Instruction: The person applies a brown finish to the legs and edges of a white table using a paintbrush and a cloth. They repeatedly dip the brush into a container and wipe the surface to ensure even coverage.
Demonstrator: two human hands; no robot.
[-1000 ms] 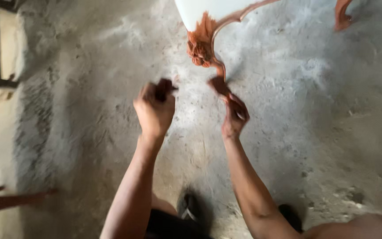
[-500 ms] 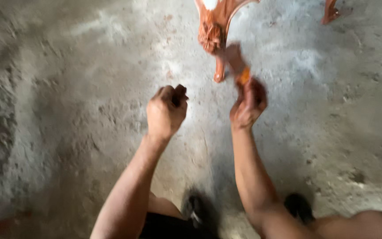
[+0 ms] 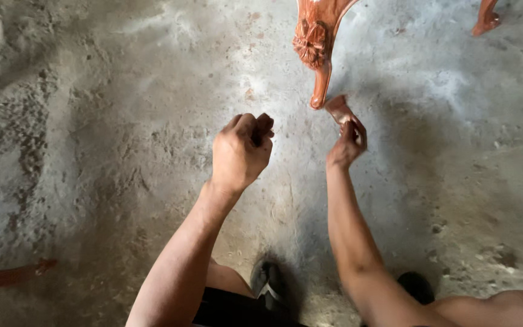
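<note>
Below, left hand (image 3: 240,151) clenched, right hand (image 3: 347,142) pinching brown sanding scrap (image 3: 338,109), near carved chair leg (image 3: 317,54).

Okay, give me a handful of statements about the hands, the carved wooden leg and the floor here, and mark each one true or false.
1. The right hand pinches a small reddish-brown piece between its fingertips. True.
2. The left hand lies flat and open on the floor. False: it is curled into a loose fist, raised above the concrete floor.
3. The carved wooden leg bears a flower-like carving. True.
4. The small piece is held far from the carved leg, near the left edge of the view. False: it sits just right of the leg's foot.
5. The floor is polished white tile. False: it is rough grey concrete with pale patches.
</note>
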